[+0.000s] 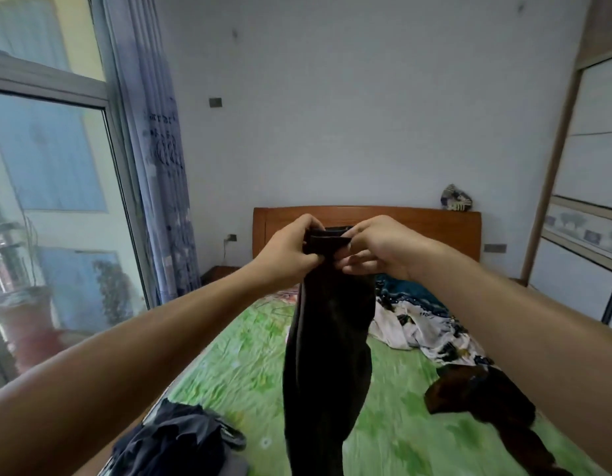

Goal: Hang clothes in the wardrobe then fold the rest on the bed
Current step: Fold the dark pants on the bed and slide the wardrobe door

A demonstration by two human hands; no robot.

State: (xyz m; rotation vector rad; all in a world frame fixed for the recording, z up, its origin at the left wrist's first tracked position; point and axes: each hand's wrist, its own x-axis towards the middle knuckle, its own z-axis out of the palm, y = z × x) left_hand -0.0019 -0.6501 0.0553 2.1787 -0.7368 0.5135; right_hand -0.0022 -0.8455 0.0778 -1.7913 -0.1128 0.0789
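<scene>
Gripping the top edge of a dark garment (328,355), the left hand (288,250) and the right hand (378,249) sit close together. Their fingers are curled and their thumbs pinch a folded band of cloth, and neither hand holds anything else. The garment hangs straight down from this edge above the bed (242,369), and its lower end runs out of view at the bottom. Holding it high by one edge probably lets its own weight draw it flat and bring the seams into line, a likely preparation for folding or for hanging; which of the two cannot be told. Other clothes lie on the green sheet, all apart from the held piece: a white and blue patterned garment (424,328) to the right, a brown garment (479,396) nearer, and a dark grey heap (181,438) at lower left. The wooden headboard (400,219) stands behind the hands. The wardrobe (586,166) is at far right, with a window (50,201) and curtain (160,166) at left.
</scene>
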